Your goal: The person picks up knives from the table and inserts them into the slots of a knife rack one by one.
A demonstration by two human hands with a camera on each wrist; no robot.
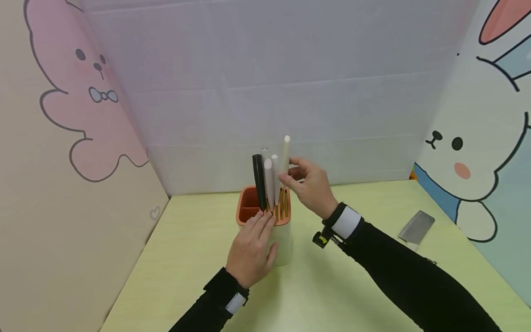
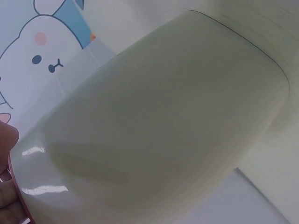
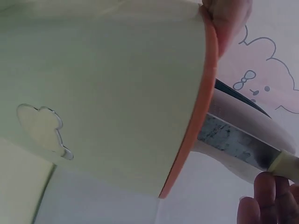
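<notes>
A cream knife holder (image 1: 284, 240) with an orange top (image 1: 249, 205) stands on the yellow-green table (image 1: 199, 258). My left hand (image 1: 250, 246) lies against its front wall, fingers fairly straight, fingertips (image 3: 229, 18) on the orange rim (image 3: 201, 116). My right hand (image 1: 309, 184) pinches the cream handle of a knife (image 1: 286, 154) raised above the holder. In the right wrist view its blade (image 3: 233, 140) runs out of the holder to the handle by my fingers (image 3: 261, 200). A black handle (image 1: 259, 180) and a white handle (image 1: 269, 182) stand in the slots. The left wrist view shows mostly the holder's wall (image 2: 163, 116).
A steel cleaver (image 1: 416, 227) lies on the table at the right, near the wall with the white rabbit picture (image 1: 477, 152). Panels close the table in at the left, back and right. Bare tabletop lies in front of the holder.
</notes>
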